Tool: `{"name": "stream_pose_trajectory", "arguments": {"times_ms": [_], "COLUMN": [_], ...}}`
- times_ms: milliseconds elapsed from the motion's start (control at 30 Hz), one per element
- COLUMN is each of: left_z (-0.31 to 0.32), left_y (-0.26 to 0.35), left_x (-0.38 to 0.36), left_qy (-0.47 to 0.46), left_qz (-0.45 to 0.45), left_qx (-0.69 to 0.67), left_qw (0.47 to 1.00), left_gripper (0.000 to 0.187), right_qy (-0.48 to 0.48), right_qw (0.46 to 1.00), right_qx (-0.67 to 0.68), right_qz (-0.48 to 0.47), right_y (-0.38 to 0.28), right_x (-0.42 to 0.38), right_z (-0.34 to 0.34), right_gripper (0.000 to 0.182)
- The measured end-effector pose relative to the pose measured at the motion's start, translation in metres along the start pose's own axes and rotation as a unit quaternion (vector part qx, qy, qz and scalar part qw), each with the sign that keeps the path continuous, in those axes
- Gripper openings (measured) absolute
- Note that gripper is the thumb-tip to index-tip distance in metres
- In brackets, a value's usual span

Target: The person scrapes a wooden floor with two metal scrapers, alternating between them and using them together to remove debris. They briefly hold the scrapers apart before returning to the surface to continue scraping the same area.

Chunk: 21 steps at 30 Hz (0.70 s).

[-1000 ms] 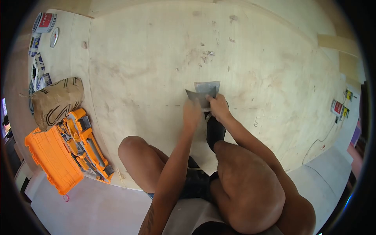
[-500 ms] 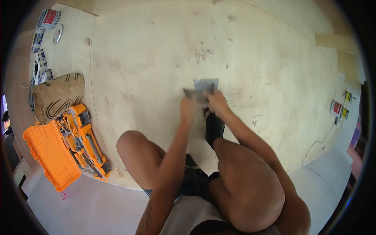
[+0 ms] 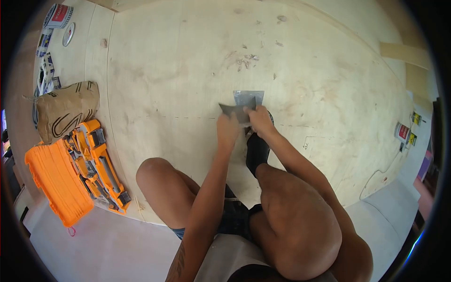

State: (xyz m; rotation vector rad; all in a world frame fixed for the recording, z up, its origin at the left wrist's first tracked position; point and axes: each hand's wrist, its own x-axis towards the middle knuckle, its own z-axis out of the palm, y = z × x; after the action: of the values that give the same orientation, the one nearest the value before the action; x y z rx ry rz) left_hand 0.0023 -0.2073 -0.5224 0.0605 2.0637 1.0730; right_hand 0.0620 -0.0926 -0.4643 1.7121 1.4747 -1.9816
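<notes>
I crouch over a large plywood sheet (image 3: pixel 188 70) on the floor, knees in the lower part of the view. My right hand (image 3: pixel 260 121) grips a wide metal putty knife (image 3: pixel 249 97), its blade pointing away from me. My left hand (image 3: pixel 228 131) holds a smaller scraper (image 3: pixel 230 111), whose blade lies against the wide blade. Both tools meet just above a line of staples running across the sheet.
An open orange tool case (image 3: pixel 51 181) with a power tool (image 3: pixel 98 164) lies at the left edge. Beside it stands a brown paper sack (image 3: pixel 66 110). A paint tin (image 3: pixel 58 15) sits at the far left. Small cans (image 3: pixel 406 134) and a cable lie at the right.
The hands and both blades stay together at the same spot; the view has shifted slightly, with the blades now a little higher in the frame.
</notes>
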Motion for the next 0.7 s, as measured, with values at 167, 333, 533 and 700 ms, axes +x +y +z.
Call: {"name": "stream_pose_trajectory", "arguments": {"times_ms": [167,333,533,700], "left_z": [-0.013,-0.003,0.0,-0.024], "left_y": [0.039,0.017,0.011,0.111], "left_x": [0.005,0.019,0.016,0.013], "left_qy": [-0.032,0.033,0.003,-0.065], "left_qz": [0.004,0.063,0.054,-0.108], "left_qx": [0.082,0.146,0.088,0.099], "left_qw": [0.996,0.987,0.995,0.987], "left_gripper": [0.037,0.038,0.04,0.041], "right_qy": [0.017,0.075,0.053,-0.007], "right_qw": [1.0,0.996,0.998,0.999], "right_qx": [-0.006,-0.055,0.023,0.053], "right_qz": [0.005,-0.006,-0.031,-0.001], "right_y": [-0.003,-0.013,-0.008,-0.013], "right_x": [0.013,0.011,0.008,0.039], "right_z": [-0.003,0.009,0.0,-0.004], "right_gripper": [0.03,0.033,0.032,0.03]}}
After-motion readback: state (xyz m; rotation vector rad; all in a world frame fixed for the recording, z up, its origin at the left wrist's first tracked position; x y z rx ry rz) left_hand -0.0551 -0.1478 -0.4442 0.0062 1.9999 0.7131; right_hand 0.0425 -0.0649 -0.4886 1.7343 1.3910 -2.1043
